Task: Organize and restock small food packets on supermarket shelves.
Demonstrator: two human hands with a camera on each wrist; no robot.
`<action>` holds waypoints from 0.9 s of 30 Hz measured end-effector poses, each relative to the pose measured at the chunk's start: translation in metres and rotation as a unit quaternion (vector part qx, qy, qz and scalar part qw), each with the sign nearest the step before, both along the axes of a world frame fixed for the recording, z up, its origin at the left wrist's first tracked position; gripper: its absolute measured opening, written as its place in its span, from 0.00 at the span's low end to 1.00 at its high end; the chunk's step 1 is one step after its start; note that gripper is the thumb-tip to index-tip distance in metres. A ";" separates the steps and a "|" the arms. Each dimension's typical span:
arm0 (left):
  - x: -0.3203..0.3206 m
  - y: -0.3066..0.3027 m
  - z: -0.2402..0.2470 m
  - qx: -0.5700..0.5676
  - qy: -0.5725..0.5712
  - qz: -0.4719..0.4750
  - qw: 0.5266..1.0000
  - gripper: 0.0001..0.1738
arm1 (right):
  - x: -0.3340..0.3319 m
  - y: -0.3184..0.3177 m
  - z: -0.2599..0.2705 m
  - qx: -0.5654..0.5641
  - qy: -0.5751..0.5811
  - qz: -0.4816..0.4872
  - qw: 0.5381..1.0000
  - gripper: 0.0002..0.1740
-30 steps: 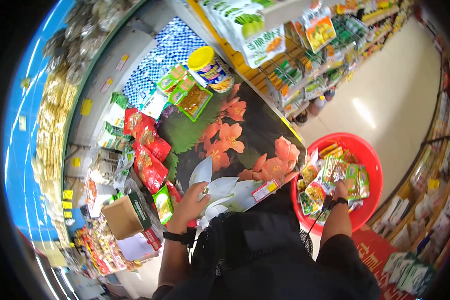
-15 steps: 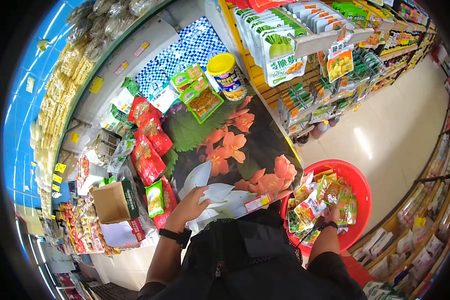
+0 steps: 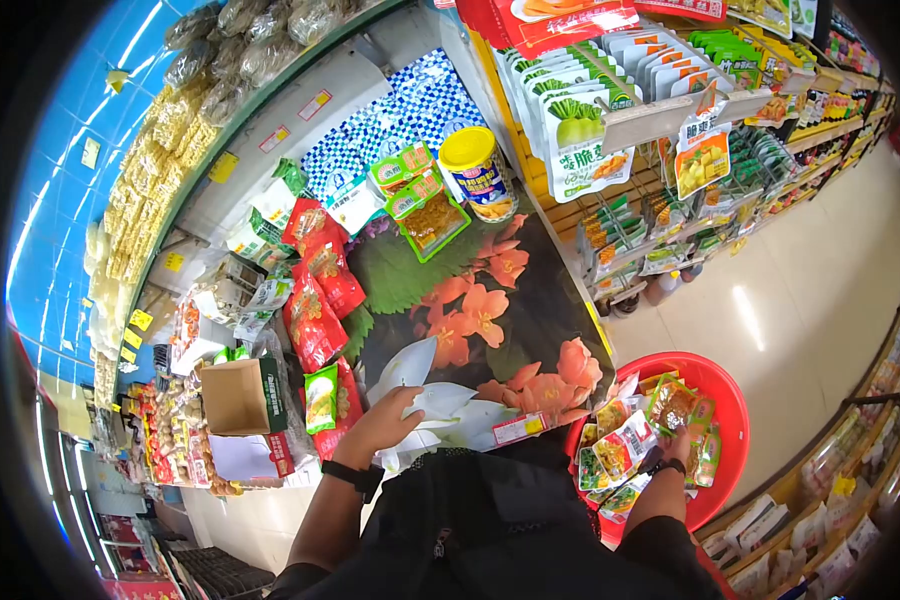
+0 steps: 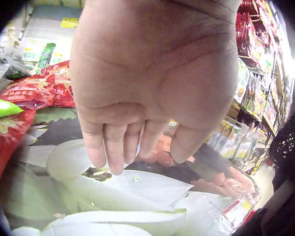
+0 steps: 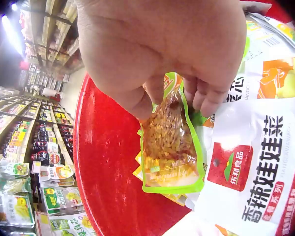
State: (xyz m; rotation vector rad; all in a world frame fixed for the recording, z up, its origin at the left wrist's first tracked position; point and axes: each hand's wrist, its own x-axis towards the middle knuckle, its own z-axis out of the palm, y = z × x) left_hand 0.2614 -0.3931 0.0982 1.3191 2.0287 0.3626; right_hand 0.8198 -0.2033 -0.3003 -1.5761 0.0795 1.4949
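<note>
In the head view the right hand [image 3: 677,446] is down in a red basket [image 3: 738,420] full of food packets. The right wrist view shows its thumb and fingers pinching the top of a green-edged clear packet [image 5: 169,142] with brown food inside; a white packet [image 5: 255,162] lies beside it. My left hand [image 4: 152,83] is over the flower-printed tabletop [image 4: 113,191], empty, its fingers loosely extended; whether the fingertips touch the surface is unclear. Red packets [image 3: 312,318] and a small green packet [image 3: 321,400] lie to its left in the head view.
At the table's far end stand a yellow-lidded can [image 3: 476,175] and green-edged packs [image 3: 432,220]. An open cardboard box [image 3: 238,398] is at the left. Hanging packets [image 3: 580,130] line a rack beyond the table, and shelves [image 3: 870,440] run along the right.
The head view has shifted, moving the table and basket within it. Inside the basket, my right hand has taken hold of the brown-filled packet's edge. The left hand stays over the table's near part.
</note>
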 end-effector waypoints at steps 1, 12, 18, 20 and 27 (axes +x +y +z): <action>0.000 0.000 -0.001 0.001 0.001 -0.003 1.000 0.27 | -0.004 0.002 0.007 0.002 0.000 0.002 1.000 0.09; 0.005 0.021 0.011 -0.039 0.013 -0.013 0.999 0.27 | 0.001 0.018 0.001 0.041 0.045 0.011 0.998 0.23; -0.002 0.025 0.006 -0.038 0.013 -0.032 0.999 0.27 | -0.004 0.036 0.006 0.044 0.092 -0.014 0.995 0.26; -0.012 0.023 -0.005 -0.031 0.059 -0.047 0.997 0.28 | -0.006 0.039 0.005 0.078 0.080 -0.014 0.994 0.26; -0.038 -0.001 -0.044 -0.106 0.177 0.068 0.976 0.41 | -0.002 0.039 0.034 0.096 -0.051 -0.012 0.994 0.20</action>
